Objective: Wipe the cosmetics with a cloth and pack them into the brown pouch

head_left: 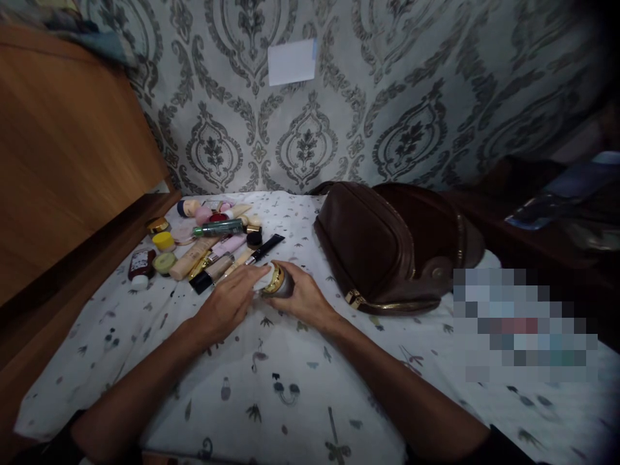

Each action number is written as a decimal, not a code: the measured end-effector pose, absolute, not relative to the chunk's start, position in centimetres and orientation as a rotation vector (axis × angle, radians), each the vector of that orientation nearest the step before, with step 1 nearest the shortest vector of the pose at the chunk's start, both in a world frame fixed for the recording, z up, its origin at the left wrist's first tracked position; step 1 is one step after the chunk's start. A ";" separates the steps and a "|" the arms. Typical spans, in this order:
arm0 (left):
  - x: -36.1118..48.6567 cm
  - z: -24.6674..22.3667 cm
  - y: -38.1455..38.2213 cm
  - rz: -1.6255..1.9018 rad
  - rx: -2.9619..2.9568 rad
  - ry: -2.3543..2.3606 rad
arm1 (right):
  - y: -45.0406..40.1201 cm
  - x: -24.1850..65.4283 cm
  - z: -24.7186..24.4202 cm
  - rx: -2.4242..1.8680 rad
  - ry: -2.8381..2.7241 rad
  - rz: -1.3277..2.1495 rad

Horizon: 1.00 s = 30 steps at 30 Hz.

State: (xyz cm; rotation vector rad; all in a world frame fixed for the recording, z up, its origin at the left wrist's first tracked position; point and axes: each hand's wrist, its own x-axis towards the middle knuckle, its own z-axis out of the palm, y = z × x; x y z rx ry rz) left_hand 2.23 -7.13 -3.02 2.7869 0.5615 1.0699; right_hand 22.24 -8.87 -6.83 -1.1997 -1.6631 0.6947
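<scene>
A small cosmetic jar (pixel 285 286) with a gold-coloured lid band is tilted above the sheet, its lid side toward my left hand. My right hand (pixel 309 298) is closed around the jar from the right, thumb on the near side. From the left, my left hand (pixel 228 302) has its fingers pressed together against the lid. Between them and the gold band shows a white tissue-like piece (pixel 263 279), partly covered by the fingers. Just beyond my left hand lie a black-capped tube (pixel 265 248) and a bottle with a black cap (pixel 202 280).
Several cosmetics spread at the left, among them a green bottle (pixel 220 227), a yellow-lidded jar (pixel 163 241) and a dark red bottle (pixel 141 266). A brown leather bag (pixel 361 242) stands right of my hands. A wooden panel (pixel 72 123) borders the left; patterned wallpaper (pixel 305 139) rises behind.
</scene>
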 end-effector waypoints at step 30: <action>2.3 -2.7 -7.3 1.019 2.723 0.900 | -10.4 21.2 -5.9 -1.296 -1.914 0.546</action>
